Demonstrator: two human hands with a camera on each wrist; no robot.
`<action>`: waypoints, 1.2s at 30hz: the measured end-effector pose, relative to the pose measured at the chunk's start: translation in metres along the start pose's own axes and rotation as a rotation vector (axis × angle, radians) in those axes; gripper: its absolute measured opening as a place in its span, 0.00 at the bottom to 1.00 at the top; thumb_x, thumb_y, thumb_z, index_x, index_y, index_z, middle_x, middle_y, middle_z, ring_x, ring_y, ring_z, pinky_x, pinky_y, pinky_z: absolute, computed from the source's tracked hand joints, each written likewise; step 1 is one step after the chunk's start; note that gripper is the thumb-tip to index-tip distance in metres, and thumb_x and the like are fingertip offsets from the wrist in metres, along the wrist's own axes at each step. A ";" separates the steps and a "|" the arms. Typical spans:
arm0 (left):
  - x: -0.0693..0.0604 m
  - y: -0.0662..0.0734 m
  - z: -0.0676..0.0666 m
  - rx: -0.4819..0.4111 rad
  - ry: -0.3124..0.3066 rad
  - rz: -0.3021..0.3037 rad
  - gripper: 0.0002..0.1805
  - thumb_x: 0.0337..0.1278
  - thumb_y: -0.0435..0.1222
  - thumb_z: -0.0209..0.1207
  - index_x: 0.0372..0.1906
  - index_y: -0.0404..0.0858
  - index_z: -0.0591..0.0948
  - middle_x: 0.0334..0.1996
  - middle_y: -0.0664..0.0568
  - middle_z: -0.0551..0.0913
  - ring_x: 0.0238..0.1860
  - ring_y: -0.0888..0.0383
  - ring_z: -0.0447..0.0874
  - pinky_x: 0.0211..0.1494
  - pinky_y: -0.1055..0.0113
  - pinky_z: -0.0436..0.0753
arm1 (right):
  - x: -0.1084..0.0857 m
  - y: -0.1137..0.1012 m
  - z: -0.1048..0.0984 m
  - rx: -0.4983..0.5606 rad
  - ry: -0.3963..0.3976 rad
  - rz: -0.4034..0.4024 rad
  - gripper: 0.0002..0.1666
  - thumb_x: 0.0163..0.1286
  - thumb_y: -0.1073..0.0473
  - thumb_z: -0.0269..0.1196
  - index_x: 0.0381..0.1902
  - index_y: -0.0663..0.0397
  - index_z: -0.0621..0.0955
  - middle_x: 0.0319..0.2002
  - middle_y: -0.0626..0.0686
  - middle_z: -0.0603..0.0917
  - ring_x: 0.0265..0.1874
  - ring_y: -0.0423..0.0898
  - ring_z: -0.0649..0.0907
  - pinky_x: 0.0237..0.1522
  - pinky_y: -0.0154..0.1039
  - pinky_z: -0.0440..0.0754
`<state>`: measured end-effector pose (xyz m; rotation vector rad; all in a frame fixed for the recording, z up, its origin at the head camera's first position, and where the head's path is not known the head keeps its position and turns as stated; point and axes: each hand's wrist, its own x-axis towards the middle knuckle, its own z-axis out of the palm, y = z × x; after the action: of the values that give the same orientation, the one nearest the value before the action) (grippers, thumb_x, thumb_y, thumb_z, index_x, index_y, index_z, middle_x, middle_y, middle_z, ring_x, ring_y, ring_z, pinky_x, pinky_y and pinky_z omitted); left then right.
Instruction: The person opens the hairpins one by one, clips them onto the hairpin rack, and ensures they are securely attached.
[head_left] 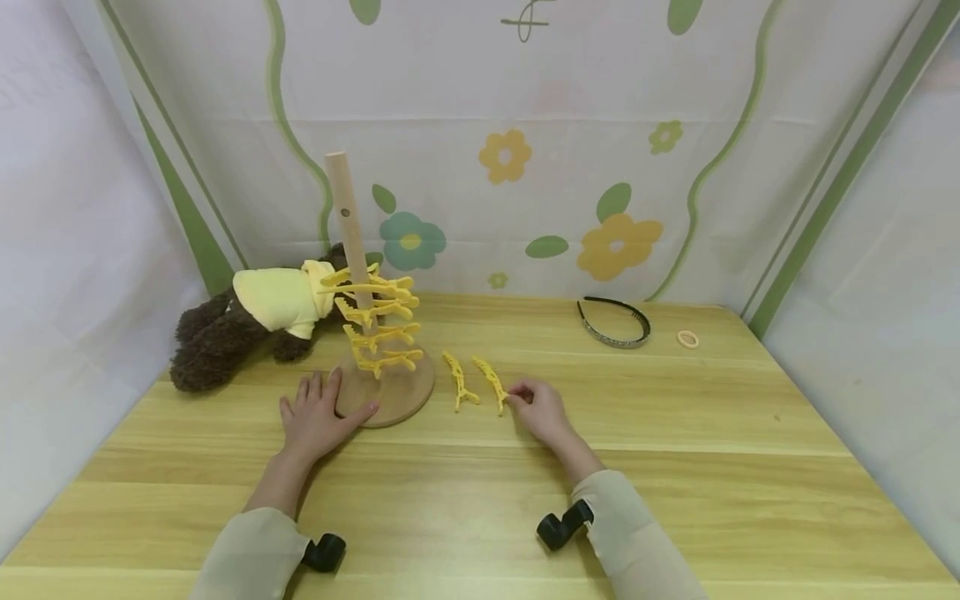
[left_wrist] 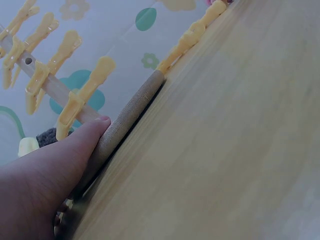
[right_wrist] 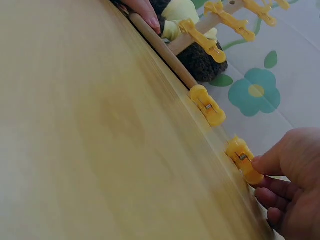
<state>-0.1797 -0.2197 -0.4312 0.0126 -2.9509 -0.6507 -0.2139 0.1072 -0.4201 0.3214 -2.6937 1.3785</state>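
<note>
A wooden stand with an upright post [head_left: 342, 187] and a round base [head_left: 408, 387] carries several yellow hair clips [head_left: 390, 362] clamped one above another. My left hand [head_left: 313, 421] rests on the base's near left edge with its fingers spread; its thumb [left_wrist: 82, 137] lies along the rim. Right of the base, two more yellow hair clips lie on the table side by side. The nearer-to-base hair clip [head_left: 456, 379] is untouched. At the handle end of the other hair clip [right_wrist: 243, 157], my right hand [head_left: 542, 411] pinches with thumb and fingertips.
A dark brown plush toy [head_left: 206, 337] in a yellow top lies behind the stand at left. Toward the back right are a glittery black headband [head_left: 618, 342] and a small pale hair tie [head_left: 687, 339]. A flowered curtain [head_left: 450, 158] encloses the wooden table [head_left: 465, 517].
</note>
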 end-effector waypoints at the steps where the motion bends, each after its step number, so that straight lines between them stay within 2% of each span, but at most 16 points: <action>1: 0.000 0.000 0.000 -0.001 0.001 0.000 0.53 0.40 0.68 0.45 0.65 0.33 0.51 0.61 0.29 0.46 0.60 0.34 0.38 0.50 0.34 0.32 | 0.001 0.001 -0.002 -0.004 0.008 0.004 0.03 0.55 0.68 0.59 0.28 0.61 0.80 0.24 0.49 0.77 0.25 0.43 0.74 0.29 0.37 0.72; 4: 0.000 0.000 -0.001 -0.002 0.002 0.001 0.53 0.40 0.68 0.45 0.65 0.33 0.51 0.61 0.29 0.46 0.60 0.34 0.38 0.50 0.34 0.32 | 0.001 0.005 -0.006 -0.025 0.010 -0.004 0.06 0.55 0.66 0.61 0.32 0.62 0.80 0.27 0.51 0.77 0.28 0.44 0.74 0.31 0.38 0.72; 10: 0.000 0.000 -0.001 -0.007 -0.001 0.001 0.53 0.40 0.68 0.46 0.65 0.33 0.51 0.61 0.28 0.45 0.61 0.34 0.37 0.50 0.34 0.32 | 0.000 0.009 -0.009 -0.256 -0.042 -0.103 0.26 0.43 0.49 0.69 0.37 0.60 0.78 0.30 0.50 0.72 0.32 0.46 0.70 0.36 0.41 0.66; 14: 0.001 -0.001 0.000 -0.002 -0.001 0.003 0.54 0.40 0.68 0.45 0.65 0.34 0.51 0.61 0.29 0.45 0.61 0.34 0.37 0.50 0.34 0.32 | 0.000 0.009 -0.010 -0.301 -0.048 -0.115 0.24 0.43 0.51 0.70 0.36 0.60 0.78 0.30 0.50 0.72 0.32 0.47 0.69 0.36 0.42 0.65; 17: 0.001 -0.002 0.000 0.004 0.001 0.001 0.54 0.40 0.68 0.45 0.65 0.34 0.51 0.61 0.29 0.45 0.61 0.34 0.37 0.50 0.34 0.32 | 0.001 0.011 -0.012 -0.270 -0.049 -0.092 0.22 0.44 0.55 0.69 0.36 0.61 0.78 0.31 0.51 0.73 0.33 0.47 0.70 0.37 0.43 0.65; 22: 0.000 -0.001 0.000 0.002 0.003 0.000 0.54 0.40 0.68 0.45 0.65 0.34 0.51 0.61 0.29 0.45 0.61 0.34 0.37 0.50 0.34 0.32 | 0.005 0.009 -0.020 -0.126 -0.057 -0.036 0.19 0.46 0.64 0.67 0.38 0.65 0.77 0.33 0.55 0.73 0.34 0.50 0.71 0.37 0.44 0.68; 28: -0.001 0.001 0.000 -0.002 0.003 0.005 0.53 0.41 0.68 0.45 0.65 0.33 0.51 0.61 0.29 0.46 0.61 0.34 0.38 0.50 0.35 0.32 | 0.011 0.004 -0.034 0.020 -0.091 0.043 0.19 0.51 0.66 0.64 0.43 0.66 0.74 0.35 0.56 0.74 0.35 0.50 0.74 0.37 0.42 0.73; 32: -0.001 0.000 -0.001 -0.002 0.004 0.004 0.53 0.41 0.68 0.45 0.65 0.33 0.51 0.61 0.29 0.45 0.61 0.34 0.38 0.50 0.35 0.32 | 0.021 -0.007 -0.047 0.071 -0.057 0.017 0.21 0.52 0.65 0.64 0.45 0.67 0.74 0.35 0.57 0.75 0.34 0.50 0.75 0.35 0.39 0.75; 36: 0.000 0.000 -0.001 -0.001 0.003 0.001 0.53 0.40 0.68 0.45 0.65 0.34 0.51 0.61 0.29 0.44 0.61 0.34 0.37 0.50 0.35 0.32 | 0.036 -0.029 -0.066 0.106 -0.008 -0.040 0.23 0.53 0.65 0.63 0.47 0.70 0.72 0.34 0.59 0.76 0.32 0.50 0.76 0.35 0.38 0.75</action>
<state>-0.1796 -0.2202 -0.4306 0.0114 -2.9473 -0.6520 -0.2426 0.1394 -0.3523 0.3874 -2.6105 1.5154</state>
